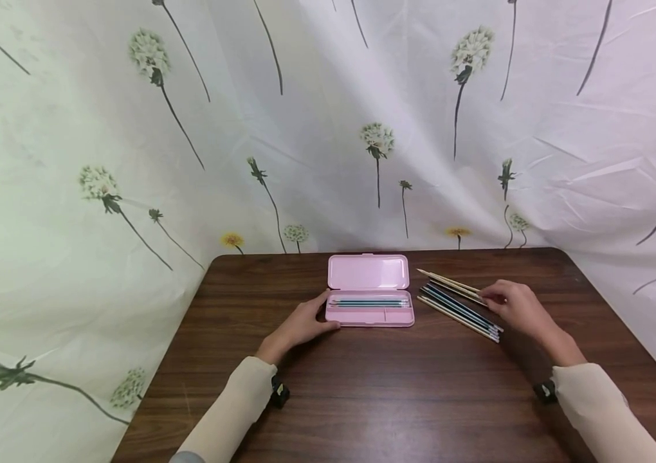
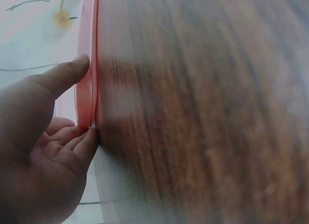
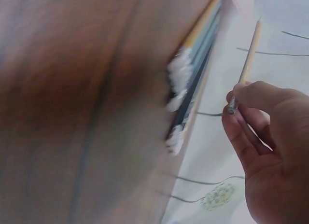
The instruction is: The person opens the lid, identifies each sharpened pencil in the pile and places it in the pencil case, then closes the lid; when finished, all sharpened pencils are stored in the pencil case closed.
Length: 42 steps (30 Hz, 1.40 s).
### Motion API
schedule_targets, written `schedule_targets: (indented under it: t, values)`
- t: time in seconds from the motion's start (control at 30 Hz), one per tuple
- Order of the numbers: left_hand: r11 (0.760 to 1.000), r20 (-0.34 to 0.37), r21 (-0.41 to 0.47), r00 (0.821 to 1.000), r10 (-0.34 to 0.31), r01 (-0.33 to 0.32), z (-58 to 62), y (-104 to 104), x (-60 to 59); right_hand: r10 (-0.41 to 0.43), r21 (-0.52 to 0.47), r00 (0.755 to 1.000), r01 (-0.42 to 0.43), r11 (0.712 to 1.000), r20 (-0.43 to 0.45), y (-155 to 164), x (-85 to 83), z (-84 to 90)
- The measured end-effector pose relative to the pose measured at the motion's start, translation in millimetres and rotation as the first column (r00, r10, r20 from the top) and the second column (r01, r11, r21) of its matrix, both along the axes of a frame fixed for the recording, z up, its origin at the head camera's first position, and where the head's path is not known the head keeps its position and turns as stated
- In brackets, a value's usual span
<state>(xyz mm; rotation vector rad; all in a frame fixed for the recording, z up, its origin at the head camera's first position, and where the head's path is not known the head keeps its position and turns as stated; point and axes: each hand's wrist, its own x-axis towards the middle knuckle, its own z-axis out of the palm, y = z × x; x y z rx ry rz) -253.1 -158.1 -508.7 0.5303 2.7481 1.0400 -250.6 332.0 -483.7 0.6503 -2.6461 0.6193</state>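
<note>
Right hand (image 1: 518, 307) pinches 1 pencil (image 1: 449, 283) pointing to 10 o'clock; pencil case (image 1: 370, 307) at its 9 o'clock, left hand (image 1: 303, 323) steadying it, fingers relaxed

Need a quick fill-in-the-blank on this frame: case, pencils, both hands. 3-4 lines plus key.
1. The pink pencil case lies on the table with its lid ____.
2. The left hand touches the case's ____ end.
3. The right hand pinches one ____ from the loose pile.
4. The pile lies to the ____ of the case.

Missing words: open; left; pencil; right
</note>
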Motion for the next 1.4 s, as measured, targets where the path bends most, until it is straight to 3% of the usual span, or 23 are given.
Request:
schedule_targets:
  t: [0.23,0.87,1.07,1.4]
  values:
    - [1.0,0.002,0.0,1.0,0.007,-0.007,2.1,0.5,0.5,0.08,-0.067,0.996,-0.082,0.994,-0.035,-19.0,-15.2,19.6]
    - [1.0,0.003,-0.004,1.0,0.003,-0.003,1.3,-0.1,1.5,0.286,-0.031,0.958,-0.286,0.958,-0.002,-86.7,-45.2,56.8]
    - [1.0,0.0,-0.001,1.0,-0.002,0.002,0.8,-0.2,1.7,0.346,-0.019,0.938,-0.346,0.938,0.031,-100.4,-49.5,58.6]
    - [1.0,0.005,0.0,1.0,0.003,-0.003,1.3,0.0,1.6,0.37,0.019,0.924,-0.373,0.928,0.103,-120.6,-56.5,46.1]
